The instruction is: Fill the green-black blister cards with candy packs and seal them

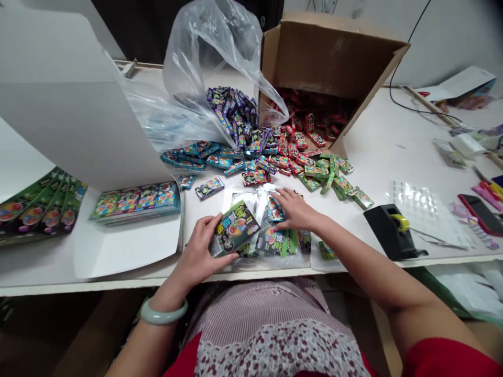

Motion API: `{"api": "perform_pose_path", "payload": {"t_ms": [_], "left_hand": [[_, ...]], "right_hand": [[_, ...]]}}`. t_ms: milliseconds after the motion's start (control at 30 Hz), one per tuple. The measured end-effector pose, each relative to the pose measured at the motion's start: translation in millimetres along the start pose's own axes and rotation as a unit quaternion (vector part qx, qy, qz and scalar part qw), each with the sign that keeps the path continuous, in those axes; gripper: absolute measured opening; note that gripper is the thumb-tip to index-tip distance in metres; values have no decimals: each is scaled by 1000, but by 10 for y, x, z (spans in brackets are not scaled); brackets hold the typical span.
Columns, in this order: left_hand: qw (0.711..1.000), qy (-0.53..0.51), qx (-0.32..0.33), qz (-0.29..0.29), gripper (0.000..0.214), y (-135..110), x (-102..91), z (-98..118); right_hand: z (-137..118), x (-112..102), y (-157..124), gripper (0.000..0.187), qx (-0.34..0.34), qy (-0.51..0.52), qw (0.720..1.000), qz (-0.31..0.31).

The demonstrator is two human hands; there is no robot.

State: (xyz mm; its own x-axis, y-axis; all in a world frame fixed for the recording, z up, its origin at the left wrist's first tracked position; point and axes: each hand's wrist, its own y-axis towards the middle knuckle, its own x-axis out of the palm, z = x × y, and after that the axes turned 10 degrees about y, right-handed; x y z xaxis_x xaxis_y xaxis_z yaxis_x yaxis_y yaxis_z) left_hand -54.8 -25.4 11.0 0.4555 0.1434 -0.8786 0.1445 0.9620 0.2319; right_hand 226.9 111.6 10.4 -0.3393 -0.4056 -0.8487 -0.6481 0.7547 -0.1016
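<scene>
My left hand (202, 250) grips a flat black and green candy packet (236, 228) by its left side, tilted over the table edge. Just to the right, my right hand (295, 210) has its thumb and fingers around a small blue candy box (275, 209). Beneath that hand lies another black and green packet (271, 240), on clear plastic bags (283, 260) near the front edge. Part of the blue box and whatever lies under the right palm are hidden. A single purple candy box (209, 188) rests beyond my left hand.
Behind are heaped purple boxes (236, 112), blue boxes (220, 159), red boxes (291, 152) and green boxes (334, 175), a clear bag (212, 36) and a cardboard carton (338, 57). An open white box (126, 251) stands left; a tape dispenser (389, 235) and phone (481, 213) lie right.
</scene>
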Motion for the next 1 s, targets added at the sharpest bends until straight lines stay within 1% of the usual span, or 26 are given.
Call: {"api": "perform_pose_path", "payload": {"t_ms": [33,67,133,167,200,233,267,333,400,533,633,700,733,767,833,867,900,933,1000], "left_hand": [[1000,6,8,-11,87,0,2,7],[1000,12,15,-19,87,0,6,12],[999,25,24,-27,88,5,20,16],[999,29,28,-29,89,11,30,16],[999,30,34,-31,89,19,41,16],[998,28,40,-32,90,31,52,18],[998,23,46,-33,91,46,63,20],[998,15,58,-34,92,78,78,31],[997,13,70,-35,92,105,81,50],[993,3,107,-47,94,116,61,103],[991,-20,115,-58,96,103,62,147],[993,-28,104,-54,96,97,80,168],[994,-25,95,-46,95,94,92,176],[996,-18,85,-36,94,93,104,182],[998,2,67,-10,92,90,119,195],[998,12,61,4,92,89,120,205],[998,21,58,19,91,89,114,219],[997,28,57,32,90,91,104,237],[997,27,56,46,91,101,71,285]], "right_hand": [[-3,2,5,89,-8,8,1000,2],[-18,-8,-3,84,-16,20,999,20],[-79,-79,-57,77,-29,53,994,91],[-124,-140,-99,77,-40,68,989,123],[-175,-211,-146,78,-57,78,985,140],[-230,-288,-193,78,-80,80,984,138],[-286,-360,-236,79,-104,78,984,121],[-385,-474,-299,81,-140,59,986,66],[-455,-533,-329,83,-153,31,988,16],[-529,-551,-340,82,-171,-28,983,-66],[-564,-548,-335,83,-179,-19,979,-94],[-574,-527,-334,93,-173,31,981,-79],[-575,-503,-336,95,-162,65,983,-56],[-573,-467,-342,92,-144,100,984,-23],[-571,-358,-362,71,-88,168,981,44],[-573,-290,-374,59,-57,208,975,59],[-579,-219,-386,50,-28,253,965,58],[-588,-153,-396,45,-4,302,952,46],[-617,-62,-403,43,31,392,919,22]]}}
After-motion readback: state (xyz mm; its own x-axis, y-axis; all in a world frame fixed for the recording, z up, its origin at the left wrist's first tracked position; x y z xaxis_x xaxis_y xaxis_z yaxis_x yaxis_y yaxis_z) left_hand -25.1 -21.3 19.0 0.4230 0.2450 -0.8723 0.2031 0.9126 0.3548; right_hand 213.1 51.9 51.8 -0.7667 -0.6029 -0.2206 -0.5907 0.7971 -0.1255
